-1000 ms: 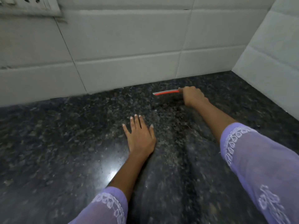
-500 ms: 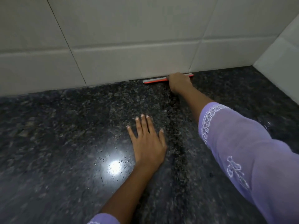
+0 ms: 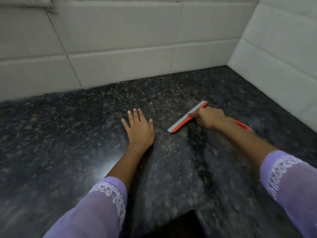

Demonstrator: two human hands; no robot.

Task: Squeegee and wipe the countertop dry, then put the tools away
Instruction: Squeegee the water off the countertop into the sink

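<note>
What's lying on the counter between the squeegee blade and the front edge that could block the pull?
Nothing visible. The right hand grips the squeegee, and the countertop toward the front edge shows only bare stone. The left hand rests flat beside that path.

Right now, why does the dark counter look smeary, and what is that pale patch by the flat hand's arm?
Head view: motion blur softens the countertop and the right hand gripping the squeegee; the pale patch beside the left hand's forearm is glare on polished stone; the wide lens bends the wall tiles.
</note>
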